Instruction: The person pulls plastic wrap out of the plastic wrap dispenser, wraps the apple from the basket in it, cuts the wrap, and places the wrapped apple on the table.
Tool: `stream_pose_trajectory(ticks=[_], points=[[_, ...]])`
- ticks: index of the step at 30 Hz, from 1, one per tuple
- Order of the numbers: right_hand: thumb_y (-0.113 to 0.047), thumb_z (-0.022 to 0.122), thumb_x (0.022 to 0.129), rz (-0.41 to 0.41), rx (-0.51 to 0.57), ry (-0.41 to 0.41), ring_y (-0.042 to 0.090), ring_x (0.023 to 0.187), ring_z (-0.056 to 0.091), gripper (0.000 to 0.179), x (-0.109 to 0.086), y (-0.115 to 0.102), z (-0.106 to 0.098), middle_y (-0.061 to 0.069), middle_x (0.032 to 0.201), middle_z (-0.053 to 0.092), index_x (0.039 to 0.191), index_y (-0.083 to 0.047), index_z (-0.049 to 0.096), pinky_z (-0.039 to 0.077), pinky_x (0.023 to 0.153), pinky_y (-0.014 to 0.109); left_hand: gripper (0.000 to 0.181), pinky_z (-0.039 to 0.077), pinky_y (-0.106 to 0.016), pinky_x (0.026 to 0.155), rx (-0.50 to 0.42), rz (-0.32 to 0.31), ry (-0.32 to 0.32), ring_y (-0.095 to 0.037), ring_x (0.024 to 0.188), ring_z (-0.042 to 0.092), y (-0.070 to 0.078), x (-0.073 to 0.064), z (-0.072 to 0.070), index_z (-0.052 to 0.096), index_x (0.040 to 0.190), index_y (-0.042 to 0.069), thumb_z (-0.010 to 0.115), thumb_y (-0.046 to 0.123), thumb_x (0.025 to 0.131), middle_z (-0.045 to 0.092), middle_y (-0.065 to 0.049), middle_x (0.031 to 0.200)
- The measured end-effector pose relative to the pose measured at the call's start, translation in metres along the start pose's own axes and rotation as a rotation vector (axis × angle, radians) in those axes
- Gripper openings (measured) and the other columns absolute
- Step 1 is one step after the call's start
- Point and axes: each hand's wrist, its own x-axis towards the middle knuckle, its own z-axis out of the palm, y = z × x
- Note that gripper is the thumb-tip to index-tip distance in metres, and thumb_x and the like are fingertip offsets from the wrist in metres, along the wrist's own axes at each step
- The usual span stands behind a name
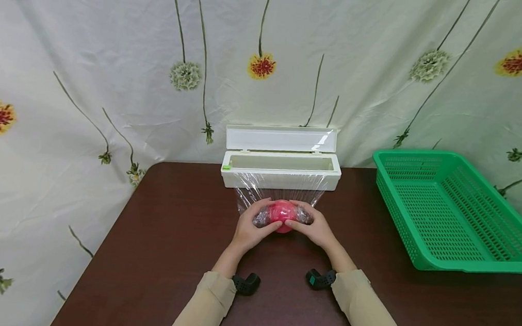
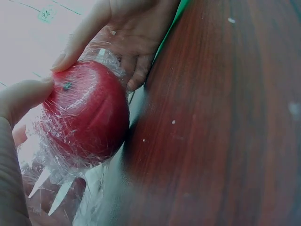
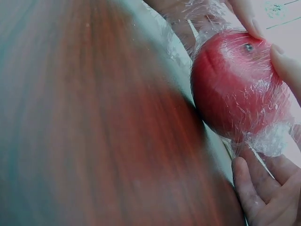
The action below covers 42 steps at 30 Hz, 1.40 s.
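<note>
A round red fruit [image 1: 282, 212], wrapped in clear cling film, is held between both hands above the dark table. My left hand [image 1: 250, 226] grips its left side and my right hand [image 1: 317, 229] its right. Both thumbs press the near face, close to a small dark stem spot seen in the wrist views, while the other fingers curl behind. Bunched film sticks out at either side of the fruit [image 2: 89, 110]. A sheet of cling film [image 1: 245, 182] stretches from the fruit back to a white dispenser box [image 1: 283, 180], whose lid stands raised.
A green plastic basket [image 1: 458, 221] stands at the right of the brown table [image 1: 164, 258]. Behind the table hangs a flowered white cloth [image 1: 125, 58]. Black wrist devices [image 1: 247, 284] sit on both forearms.
</note>
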Motion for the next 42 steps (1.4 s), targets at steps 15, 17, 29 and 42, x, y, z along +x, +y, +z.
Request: stream_pose_trajectory(ticks=[15, 17, 29, 42], points=[[-0.006, 0.053, 0.095, -0.079, 0.072, 0.060, 0.035, 0.106, 0.054, 0.037, -0.006, -0.037, -0.002, 0.026, 0.125, 0.052, 0.130, 0.005, 0.046, 0.047, 0.088, 0.051, 0.047, 0.044, -0.042, 0.095, -0.011, -0.097, 0.002, -0.019, 0.113, 0.053, -0.007, 0.008, 0.005, 0.060, 0.125, 0.020, 0.073, 0.033, 0.082, 0.058, -0.001, 0.126], [-0.006, 0.053, 0.095, -0.087, 0.066, 0.072, 0.035, 0.105, 0.055, 0.036, -0.006, -0.038, -0.002, 0.026, 0.122, 0.053, 0.128, 0.007, 0.046, 0.047, 0.087, 0.051, 0.047, 0.044, -0.042, 0.094, -0.007, -0.101, 0.009, -0.020, 0.113, 0.053, -0.008, 0.009, 0.006, 0.060, 0.125, 0.020, 0.073, 0.034, 0.082, 0.058, -0.001, 0.126], [-0.010, 0.075, 0.080, -0.141, -0.050, 0.087, 0.034, 0.125, 0.041, 0.064, -0.002, -0.023, 0.000, 0.016, 0.138, 0.044, 0.136, -0.003, 0.045, 0.033, 0.101, 0.056, 0.045, 0.041, -0.044, 0.098, 0.003, -0.094, 0.033, -0.025, 0.116, 0.053, -0.015, 0.014, 0.008, 0.060, 0.127, 0.014, 0.068, 0.032, 0.086, 0.059, -0.008, 0.126], [-0.021, 0.084, 0.071, -0.063, -0.082, 0.096, 0.026, 0.117, 0.049, 0.073, 0.011, 0.007, 0.006, 0.008, 0.131, 0.051, 0.134, -0.017, 0.047, 0.041, 0.098, 0.047, 0.037, 0.040, -0.048, 0.098, 0.004, -0.031, 0.092, -0.027, 0.114, 0.051, -0.015, 0.020, 0.015, 0.059, 0.120, 0.011, 0.067, 0.027, 0.087, 0.057, -0.012, 0.122]])
